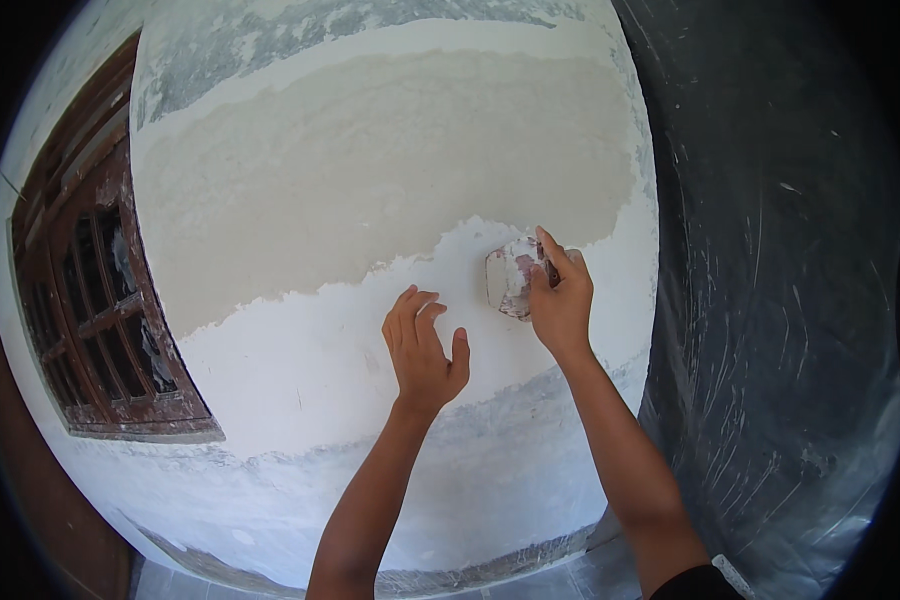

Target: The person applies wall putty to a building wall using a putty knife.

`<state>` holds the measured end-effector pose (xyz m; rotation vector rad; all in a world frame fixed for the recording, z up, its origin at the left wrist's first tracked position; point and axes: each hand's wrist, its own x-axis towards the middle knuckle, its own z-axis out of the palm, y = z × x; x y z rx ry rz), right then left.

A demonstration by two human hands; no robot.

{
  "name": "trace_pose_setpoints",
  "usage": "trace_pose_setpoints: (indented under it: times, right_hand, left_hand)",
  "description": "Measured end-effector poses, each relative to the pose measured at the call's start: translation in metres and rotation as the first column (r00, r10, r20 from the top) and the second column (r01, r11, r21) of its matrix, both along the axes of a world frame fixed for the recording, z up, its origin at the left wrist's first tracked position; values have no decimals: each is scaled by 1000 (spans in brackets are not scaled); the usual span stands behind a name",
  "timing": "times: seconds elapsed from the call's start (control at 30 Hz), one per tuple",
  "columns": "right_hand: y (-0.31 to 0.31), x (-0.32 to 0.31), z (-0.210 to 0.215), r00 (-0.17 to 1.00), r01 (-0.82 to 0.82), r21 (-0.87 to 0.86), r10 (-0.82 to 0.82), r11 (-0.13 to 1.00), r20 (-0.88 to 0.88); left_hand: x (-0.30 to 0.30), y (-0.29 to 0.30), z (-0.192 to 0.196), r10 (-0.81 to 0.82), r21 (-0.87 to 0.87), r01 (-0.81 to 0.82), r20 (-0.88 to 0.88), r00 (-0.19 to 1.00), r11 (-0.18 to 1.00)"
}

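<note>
My right hand is closed around a putty scraper, its broad, flat blade smeared with white and reddish-brown patches. The blade lies at the wall, on the lower border of a greyish-beige band of putty. To its left, my left hand is held up in front of the white coated part of the wall. Its fingers are apart and slightly curled, with nothing in them; whether they touch the wall I cannot tell. My right fingers partly hide the scraper's handle.
A brown wooden window with dark panes is set in the wall at the left. Dark, scratched sheeting hangs along the right side. Bare bluish-grey wall shows below the white coat, and grey floor tiles lie at the bottom.
</note>
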<state>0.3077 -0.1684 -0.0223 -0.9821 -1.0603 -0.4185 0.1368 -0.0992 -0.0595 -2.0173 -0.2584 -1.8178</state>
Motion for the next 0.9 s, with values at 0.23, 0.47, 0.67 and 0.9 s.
trace_pose_setpoints:
  times: [0.23,0.47,0.67,0.9]
  right_hand:
    - [-21,18,-48,989,-141,-148,132,979,-73]
    - [-47,20,-107,977,-184,-161,163,970,-138]
    - [-97,3,-150,964,-207,-250,153,946,-219]
    - [-149,-30,-207,952,-223,-349,126,910,-280]
  left_hand:
    - [29,-34,-53,22,-173,-47,-144,989,984]
    - [32,-70,-96,29,-283,-80,-181,983,956]
    - [22,-110,-134,24,-385,-91,-175,984,918]
    - [-3,-166,-190,5,-545,-83,-144,990,834]
